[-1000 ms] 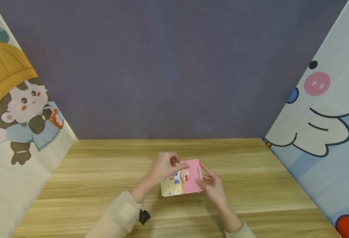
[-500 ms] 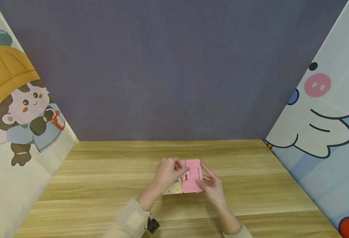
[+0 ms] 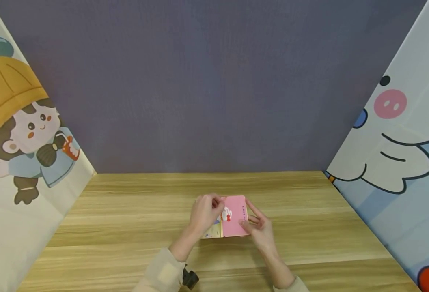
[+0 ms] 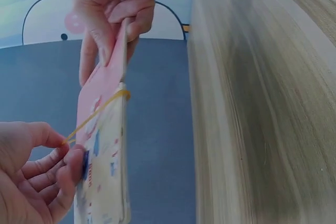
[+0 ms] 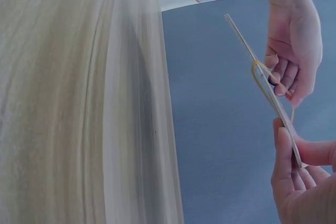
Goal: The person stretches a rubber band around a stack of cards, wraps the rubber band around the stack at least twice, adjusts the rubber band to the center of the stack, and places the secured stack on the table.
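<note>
A small booklet with a pink part and a cream part (image 3: 235, 221), printed with cartoon figures, is held up above the wooden table. My right hand (image 3: 263, 233) grips its pink end, thumb on the near face and fingers behind. Around the booklet's middle runs a yellow rubber band (image 4: 94, 116). My left hand (image 3: 204, 213) pinches that band between thumb and forefinger and pulls a stretch of it off the surface, as the left wrist view shows. In the right wrist view the booklet (image 5: 242, 39) is seen edge-on, with the band looped round it.
The wooden table (image 3: 126, 227) spreads below both hands. A dark grey panel (image 3: 214, 89) stands behind it. Cartoon-printed panels flank it on the left (image 3: 35, 170) and right (image 3: 411, 162). A black device (image 3: 190, 279) sits at my left wrist.
My left hand has shifted slightly right over the booklet, covering more of the cream part. The band it pinches has moved a little left across the pink part. My right hand keeps its grip.
</note>
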Demonstrator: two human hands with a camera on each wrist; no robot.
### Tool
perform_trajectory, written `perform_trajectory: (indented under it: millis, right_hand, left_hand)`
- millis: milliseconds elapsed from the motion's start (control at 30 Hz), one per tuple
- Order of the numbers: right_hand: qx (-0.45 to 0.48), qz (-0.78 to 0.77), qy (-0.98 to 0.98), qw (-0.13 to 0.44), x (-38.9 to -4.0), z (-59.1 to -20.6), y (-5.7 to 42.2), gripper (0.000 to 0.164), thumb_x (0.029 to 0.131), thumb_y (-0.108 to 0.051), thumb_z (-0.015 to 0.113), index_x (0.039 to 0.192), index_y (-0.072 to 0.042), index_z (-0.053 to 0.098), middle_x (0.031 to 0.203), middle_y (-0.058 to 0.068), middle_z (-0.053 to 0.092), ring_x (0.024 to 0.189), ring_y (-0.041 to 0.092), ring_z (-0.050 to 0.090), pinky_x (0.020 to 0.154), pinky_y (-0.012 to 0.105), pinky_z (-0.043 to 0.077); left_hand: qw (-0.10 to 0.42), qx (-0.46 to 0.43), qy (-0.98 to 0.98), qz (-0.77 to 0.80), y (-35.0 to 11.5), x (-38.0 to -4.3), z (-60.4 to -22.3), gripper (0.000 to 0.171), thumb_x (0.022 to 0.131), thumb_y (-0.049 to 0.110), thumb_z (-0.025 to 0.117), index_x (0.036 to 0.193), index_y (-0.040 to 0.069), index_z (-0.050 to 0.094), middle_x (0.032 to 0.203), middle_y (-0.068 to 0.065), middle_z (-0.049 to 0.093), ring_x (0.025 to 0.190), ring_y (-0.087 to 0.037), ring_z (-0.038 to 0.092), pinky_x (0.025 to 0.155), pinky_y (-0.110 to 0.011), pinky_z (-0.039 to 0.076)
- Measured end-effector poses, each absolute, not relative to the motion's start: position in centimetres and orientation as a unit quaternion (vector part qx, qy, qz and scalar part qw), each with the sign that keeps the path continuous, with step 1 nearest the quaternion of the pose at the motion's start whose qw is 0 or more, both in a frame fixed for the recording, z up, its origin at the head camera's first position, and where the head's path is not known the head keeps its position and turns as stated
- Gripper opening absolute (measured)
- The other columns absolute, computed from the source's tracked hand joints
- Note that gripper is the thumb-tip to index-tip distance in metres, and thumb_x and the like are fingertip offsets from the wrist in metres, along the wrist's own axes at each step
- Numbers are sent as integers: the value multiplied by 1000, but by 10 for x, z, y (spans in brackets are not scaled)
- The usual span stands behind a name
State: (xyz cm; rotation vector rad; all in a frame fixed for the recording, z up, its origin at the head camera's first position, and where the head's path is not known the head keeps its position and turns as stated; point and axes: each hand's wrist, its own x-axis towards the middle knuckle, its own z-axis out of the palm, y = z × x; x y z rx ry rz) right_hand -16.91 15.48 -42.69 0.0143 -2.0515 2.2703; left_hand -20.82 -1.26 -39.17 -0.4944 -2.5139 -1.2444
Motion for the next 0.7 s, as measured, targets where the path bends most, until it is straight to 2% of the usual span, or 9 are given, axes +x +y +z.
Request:
perform_trajectory:
  millis: [167, 367, 500, 700]
  right_hand:
    - [9, 741, -670, 44, -169, -427, 155, 65, 74, 17, 56, 132, -8, 41, 96, 31, 58, 69, 29, 63, 53, 37, 53]
    - [17, 739, -672, 48, -168, -427, 156, 64, 74, 17, 57, 131, -8, 42, 94, 31, 58, 68, 28, 63, 54, 36, 53]
    - [17, 740, -671, 46, -168, -427, 156, 65, 74, 17, 57, 132, -9, 42, 96, 31, 58, 70, 28, 63, 55, 36, 54]
    - [7, 741, -670, 38, -167, -428, 156, 66, 75, 16, 57, 133, -11, 41, 97, 29, 58, 72, 29, 63, 60, 35, 54]
  left_hand:
    - [105, -155, -833, -520, -17, -209, -389, 6, 79, 1, 58, 75, -3, 61, 61, -3, 57, 50, -9, 52, 44, -19, 47]
    - [-9, -83, -716, -693, -24, -215, -387, 15, 85, -1, 50, 86, -14, 56, 65, -17, 61, 53, -21, 61, 51, -30, 53]
    - [-44, -39, -663, -746, -26, -217, -386, 20, 87, 2, 49, 90, -17, 54, 60, -11, 58, 49, -16, 58, 52, -30, 54]
    - [-65, -2, -616, -785, -30, -219, -388, 24, 88, 2, 49, 98, -20, 52, 54, 0, 45, 42, -5, 44, 48, -23, 52]
